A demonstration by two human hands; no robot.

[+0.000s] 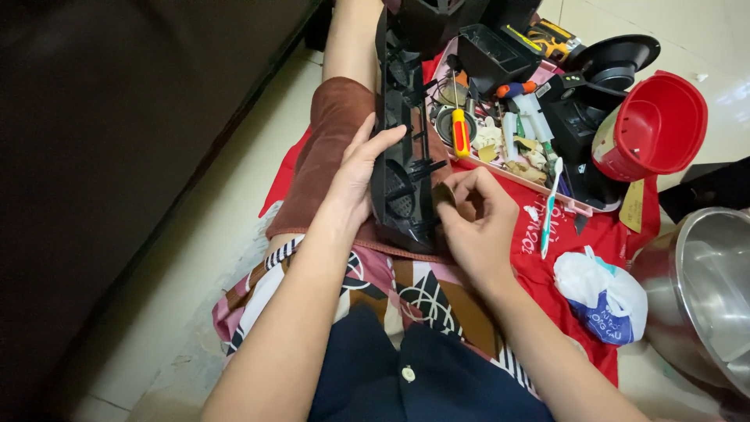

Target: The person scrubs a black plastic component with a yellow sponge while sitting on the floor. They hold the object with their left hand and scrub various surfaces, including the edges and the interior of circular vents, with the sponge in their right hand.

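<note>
- The dark sofa front (133,117) fills the left of my view; I sit on the pale floor (195,258) with a red cloth (562,258) spread under the work.
- A steel bowl (703,289) sits at the right edge, well apart from my hands.
- A red plastic tub (656,125) stands beyond the cloth, beside black appliance parts (594,86).
- The long black plastic frame (402,148) stands on edge along my knee, on a brown cloth (332,148), running away from me.
- A pink tray (508,148) of loose bits lies just right of the frame, with a yellow-handled screwdriver (461,133) near its left rim.
- My left hand (355,176) lies flat against the frame's left face, fingers spread and thumb hooked over its edge, steadying rather than clamping it.
- My right hand (476,219) is curled at the frame's near end, fingertips pinched together; I cannot tell what they hold, if anything.
- A white and blue bag (605,293) and a toothbrush (549,207) lie on the red cloth to the right.
- Risks, as I judge them: the frame is balanced on a soft knee and only braced on one side, so a push from the right hand could tip it toward the tray; anything small in the pinch could drop into the cloth folds; the frame's thin ribs might snap under twisting.
</note>
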